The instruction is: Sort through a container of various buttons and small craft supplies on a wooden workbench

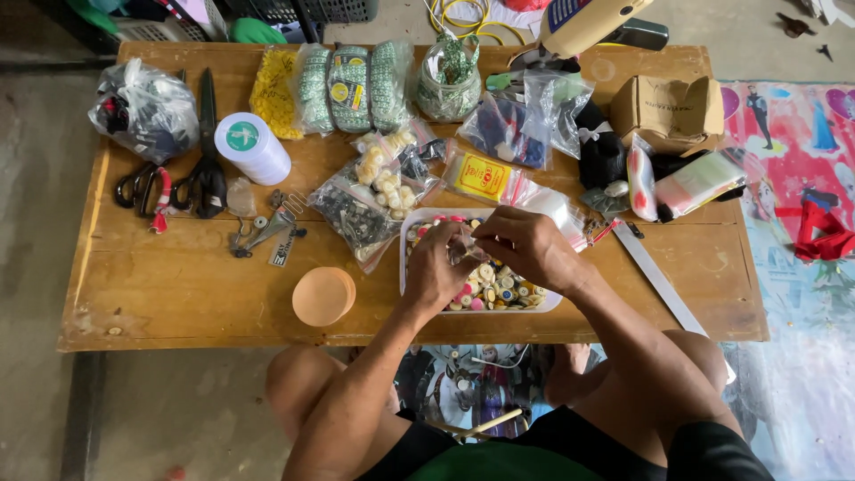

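While both hands hovered over the white tray (405, 233) of mixed buttons (495, 287), the left hand (438, 265) and the right hand (527, 244) met at their fingertips, pinching between them a small clear plastic bag (466, 247); what the bag held could not be made out. The tray sat at the near middle of the wooden surface (178, 285), its contents a jumble of white, pink and blue pieces partly hidden by the hands; just left of it lay a stack of round peach-coloured discs (323, 296), and touching its upper left corner was a clear bag of dark metal fittings (354, 214). Above that lay bags of cream-coloured buttons (381, 171), and to the right of those a red-and-yellow packet (479, 176); a metal ruler (657, 278) ran diagonally off the right of the tray. Farther left stood a white spool of thread (252, 147), beside black scissors (207, 160) and a second pair with red-wrapped handles (142, 189); a knotted grey plastic bag (142, 107) sat in the far left corner. Along the back edge were rolls of green patterned trim in plastic (354, 87), a glass jar (448, 78) and, to the right, an open cardboard box (668, 111); the person's bare knees showed below the surface.
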